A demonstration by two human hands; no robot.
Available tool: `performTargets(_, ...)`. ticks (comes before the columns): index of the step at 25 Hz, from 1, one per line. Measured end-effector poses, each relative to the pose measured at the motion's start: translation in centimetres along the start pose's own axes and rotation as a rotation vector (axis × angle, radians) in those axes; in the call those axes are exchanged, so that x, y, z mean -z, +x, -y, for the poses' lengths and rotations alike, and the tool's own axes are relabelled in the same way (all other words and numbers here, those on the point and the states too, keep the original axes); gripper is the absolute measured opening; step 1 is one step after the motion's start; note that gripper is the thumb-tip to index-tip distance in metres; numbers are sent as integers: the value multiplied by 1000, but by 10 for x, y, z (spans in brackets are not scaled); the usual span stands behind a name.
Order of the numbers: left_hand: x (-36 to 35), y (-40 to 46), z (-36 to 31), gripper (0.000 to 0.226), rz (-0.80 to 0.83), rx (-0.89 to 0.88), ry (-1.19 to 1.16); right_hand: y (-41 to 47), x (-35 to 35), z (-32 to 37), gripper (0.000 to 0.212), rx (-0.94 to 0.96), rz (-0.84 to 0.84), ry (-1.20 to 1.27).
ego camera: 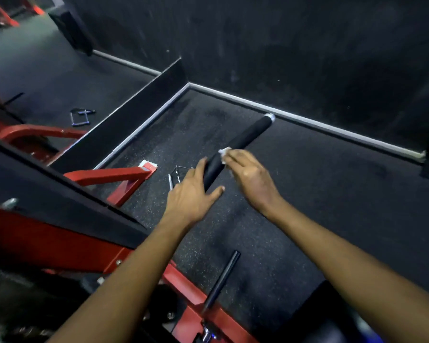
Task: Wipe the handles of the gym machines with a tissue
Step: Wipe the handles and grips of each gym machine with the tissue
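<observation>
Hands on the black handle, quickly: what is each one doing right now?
Left hand: holds the black handle, thumb and fingers around it.
Right hand: presses a white tissue against the handle.

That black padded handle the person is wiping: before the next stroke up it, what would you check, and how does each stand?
1. Tissue in the right hand: ok, pinched against the black handle.
2. Handle steadied: ok, the left hand holds its lower part, thumb on one side and fingers on the other.
3. Path up to the silver end cap: ok, nothing lies on the grip.
4. Tissue still fit to wipe: cannot tell, only a small white scrap shows.
5. Lower part, under the left hand, wiped: cannot tell.
6. Thin black bar near the red frame wiped: cannot tell.
</observation>
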State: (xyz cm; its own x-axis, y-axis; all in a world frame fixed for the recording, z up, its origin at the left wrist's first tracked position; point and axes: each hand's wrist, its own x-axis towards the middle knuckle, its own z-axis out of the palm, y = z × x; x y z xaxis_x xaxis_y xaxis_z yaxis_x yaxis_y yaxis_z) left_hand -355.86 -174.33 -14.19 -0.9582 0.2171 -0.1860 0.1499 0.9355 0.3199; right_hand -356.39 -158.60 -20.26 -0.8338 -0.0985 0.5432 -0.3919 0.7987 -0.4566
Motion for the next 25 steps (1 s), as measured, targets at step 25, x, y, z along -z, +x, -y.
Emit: performTargets(25, -25, 18, -30, 55, -13, -92, 6, 79, 9, -90, 34, -1559, -804, 886)
